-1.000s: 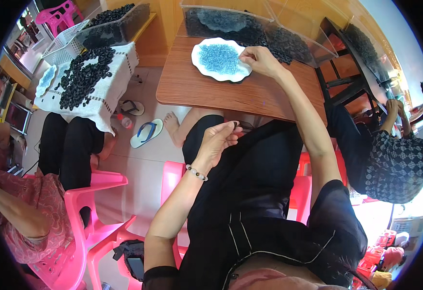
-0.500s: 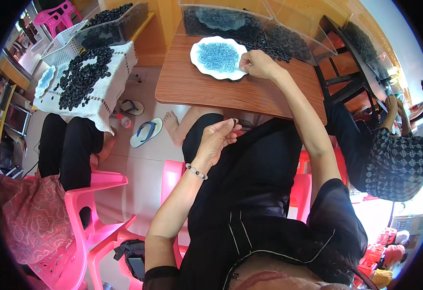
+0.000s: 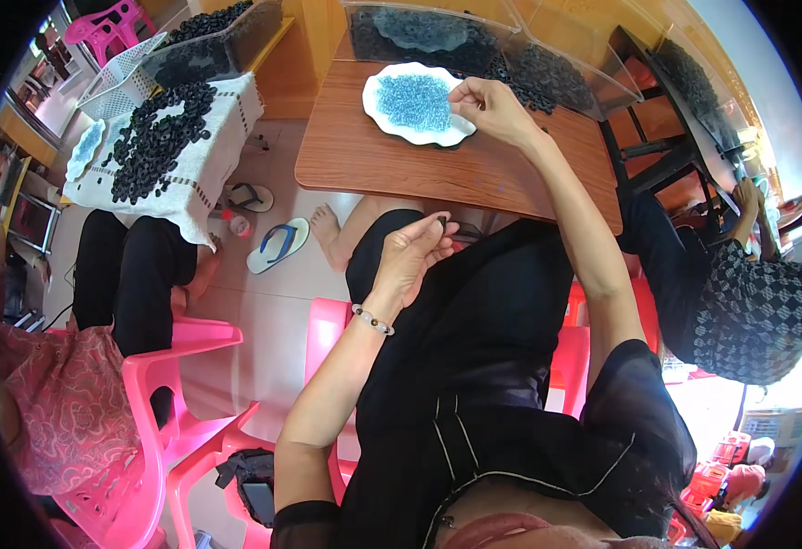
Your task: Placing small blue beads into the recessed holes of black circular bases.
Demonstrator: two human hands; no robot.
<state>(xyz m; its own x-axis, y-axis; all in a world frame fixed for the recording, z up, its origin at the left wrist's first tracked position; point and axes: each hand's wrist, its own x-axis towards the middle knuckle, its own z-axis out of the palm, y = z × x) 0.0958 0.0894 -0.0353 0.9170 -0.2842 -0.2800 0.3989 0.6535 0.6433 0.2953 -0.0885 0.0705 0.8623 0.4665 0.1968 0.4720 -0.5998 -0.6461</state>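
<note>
My left hand (image 3: 408, 263) is closed above my lap, thumb and fingertips pinching a small dark piece (image 3: 442, 222). A white plate with a wavy rim (image 3: 380, 121) stands on the brown wooden table, holding a heap of tiny light-blue pieces (image 3: 412, 101). Over the plate's right edge, my right hand (image 3: 495, 110) has its thumb and forefinger pressed together in a pinch. Whatever lies between those fingertips is too small to make out.
Clear plastic bins (image 3: 419, 41) of black ring-like pieces line the table's far edge, with loose ones (image 3: 534, 96) beside them. At left, a person sits on a pink chair (image 3: 181, 352) by a cloth-covered table with black pieces (image 3: 158, 146). Another person (image 3: 753, 302) works at right.
My right hand has risen slightly from the plate's right rim and its fingertips have shifted a little left. My left hand has tilted slightly upward, still pinching the dark piece.
</note>
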